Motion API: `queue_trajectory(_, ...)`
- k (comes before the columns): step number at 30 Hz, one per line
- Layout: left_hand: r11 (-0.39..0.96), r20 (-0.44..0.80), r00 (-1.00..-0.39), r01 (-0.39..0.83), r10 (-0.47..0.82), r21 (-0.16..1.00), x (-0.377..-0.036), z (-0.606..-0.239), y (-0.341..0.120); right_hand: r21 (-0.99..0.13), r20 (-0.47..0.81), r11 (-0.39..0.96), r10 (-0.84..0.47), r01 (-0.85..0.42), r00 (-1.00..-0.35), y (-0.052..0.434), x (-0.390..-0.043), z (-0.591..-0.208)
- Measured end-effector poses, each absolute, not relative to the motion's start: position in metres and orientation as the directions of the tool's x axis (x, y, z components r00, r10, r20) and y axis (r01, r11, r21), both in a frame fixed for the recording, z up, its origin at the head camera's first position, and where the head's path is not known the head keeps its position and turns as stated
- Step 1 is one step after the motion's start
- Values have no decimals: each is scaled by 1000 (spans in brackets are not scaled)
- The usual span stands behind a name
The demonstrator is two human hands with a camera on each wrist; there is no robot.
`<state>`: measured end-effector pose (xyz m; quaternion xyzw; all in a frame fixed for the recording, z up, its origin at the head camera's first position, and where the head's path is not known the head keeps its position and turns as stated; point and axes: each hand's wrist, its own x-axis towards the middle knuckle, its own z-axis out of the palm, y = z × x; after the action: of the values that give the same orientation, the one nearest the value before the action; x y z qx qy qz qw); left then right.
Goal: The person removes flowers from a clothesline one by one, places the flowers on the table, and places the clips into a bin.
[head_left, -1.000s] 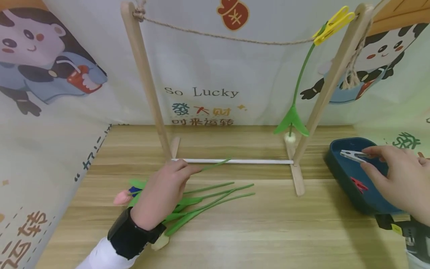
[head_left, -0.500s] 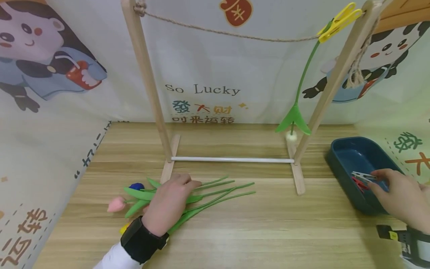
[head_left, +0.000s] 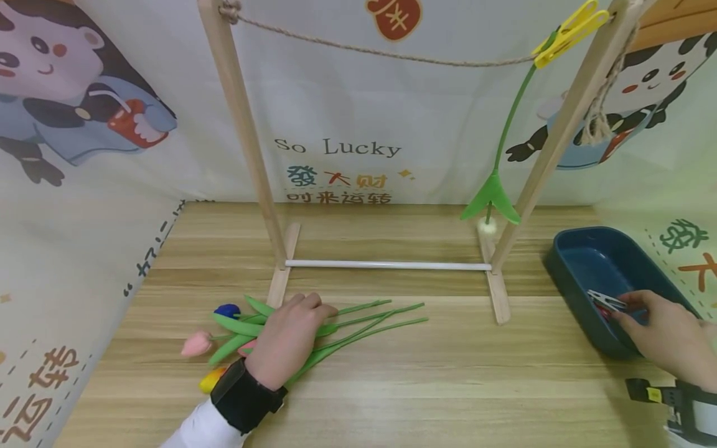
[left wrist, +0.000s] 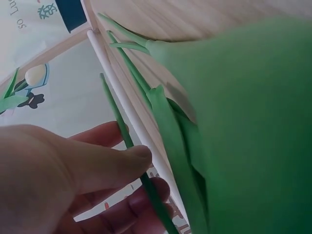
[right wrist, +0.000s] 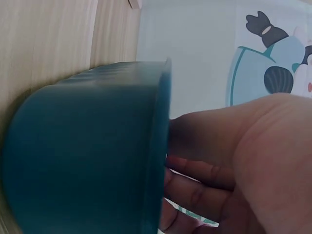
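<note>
Several artificial tulips (head_left: 370, 317) lie on the wooden table with a pink (head_left: 196, 343), a blue (head_left: 226, 309) and a yellow bud (head_left: 210, 379) at their left end. My left hand (head_left: 302, 314) rests on the bunch. In the left wrist view its thumb and fingers (left wrist: 141, 161) pinch one green stem (left wrist: 114, 105). At the right, my right hand (head_left: 618, 311) reaches into the dark blue tray (head_left: 566, 274) and pinches a white clothespin (head_left: 605, 302); a red one lies under it. The right wrist view shows my right hand (right wrist: 195, 161) behind the tray wall (right wrist: 87, 146).
A wooden rack (head_left: 246, 143) with a white base rod (head_left: 386, 266) carries a rope (head_left: 381, 55). A yellow clothespin (head_left: 571, 32) holds a white tulip (head_left: 506, 134) head down near the right post. Printed cloth walls stand behind and at the left.
My left hand has come down from just above the base rod onto the bunch, still pinching a stem. My right hand has lowered the white clothespin into the tray.
</note>
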<state>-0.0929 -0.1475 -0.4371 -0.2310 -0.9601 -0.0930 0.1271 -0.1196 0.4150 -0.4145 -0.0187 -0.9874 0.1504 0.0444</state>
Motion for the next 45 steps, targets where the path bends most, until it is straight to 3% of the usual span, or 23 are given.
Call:
queue_trajectory(12,889,237,-882,443,407,120,-95,-439,-147,-305,-11,944,128,125,-992,416,-120,-418)
queue_trajectory(19,894,222,-890,431,398,125,-95,-439,-147,-284,-159,934,179,219,-971,418,-124,-420)
queue_trajectory(33,892,219,-887,437,406,116,-94,-439,-147,-259,-275,932,180,252,-945,421,-126,-416)
queue_trajectory(45,888,270,-874,445,403,116,-93,-433,-152,-282,-93,935,199,217,-976,419,-124,-415)
